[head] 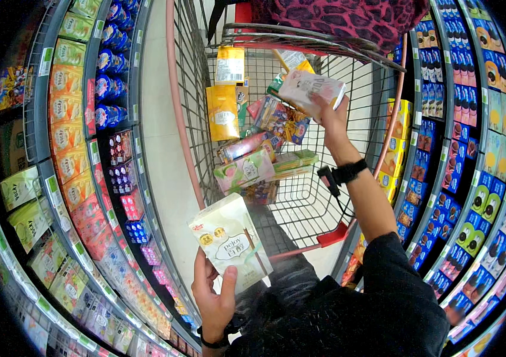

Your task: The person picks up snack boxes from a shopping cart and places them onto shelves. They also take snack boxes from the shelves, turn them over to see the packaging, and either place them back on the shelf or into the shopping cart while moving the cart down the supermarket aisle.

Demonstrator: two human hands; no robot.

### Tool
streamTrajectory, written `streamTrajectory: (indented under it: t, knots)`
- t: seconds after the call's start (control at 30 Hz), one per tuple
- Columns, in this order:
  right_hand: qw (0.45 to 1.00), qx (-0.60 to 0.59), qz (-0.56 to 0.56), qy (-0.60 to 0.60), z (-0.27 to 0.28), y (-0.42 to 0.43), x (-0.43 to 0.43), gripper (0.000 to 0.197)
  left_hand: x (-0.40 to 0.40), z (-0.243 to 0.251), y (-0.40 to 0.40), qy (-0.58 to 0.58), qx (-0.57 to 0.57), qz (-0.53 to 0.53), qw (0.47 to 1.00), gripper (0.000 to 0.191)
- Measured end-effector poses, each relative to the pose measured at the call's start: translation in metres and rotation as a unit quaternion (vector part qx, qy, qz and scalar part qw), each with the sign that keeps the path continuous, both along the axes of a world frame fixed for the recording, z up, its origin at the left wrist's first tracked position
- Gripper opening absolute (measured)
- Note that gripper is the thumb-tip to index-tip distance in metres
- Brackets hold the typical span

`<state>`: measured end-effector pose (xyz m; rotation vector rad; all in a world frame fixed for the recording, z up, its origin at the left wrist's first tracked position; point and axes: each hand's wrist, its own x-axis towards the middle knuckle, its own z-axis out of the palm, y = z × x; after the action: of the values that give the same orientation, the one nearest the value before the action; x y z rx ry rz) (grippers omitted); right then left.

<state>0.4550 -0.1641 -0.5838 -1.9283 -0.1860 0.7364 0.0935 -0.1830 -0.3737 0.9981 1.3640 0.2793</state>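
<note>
My left hand grips a pale green Pejoy biscuit-stick box by its lower left edge, thumb on the front, in front of my body. Over the basket of a metal shopping cart, my right hand is closed on a pale pink and white Pocky package. Below it in the cart lie snack packs: a yellow box, another yellow box, a blue multicoloured pack and a pink and green box. Some packs overlap and hide others.
Shelves of orange Pocky packs and blue snack tubs line the left. On the right, a shelf holds blue biscuit packs and yellow boxes. A dark pink patterned garment or bag is at the cart's far end.
</note>
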Motion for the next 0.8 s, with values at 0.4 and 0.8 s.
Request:
streamTrajectory:
  t: [0.4,0.8]
  knots:
    - [0.926,-0.088,0.213,0.3,0.03,-0.028,-0.057,0.09,-0.015,0.0,-0.01,-0.001,0.017,0.004,1.0,0.059]
    - [0.786,-0.142,0.45,-0.398,-0.057,0.1,-0.058,0.062,-0.013,-0.003,-0.014,0.016,-0.005,0.023,1.0,0.06]
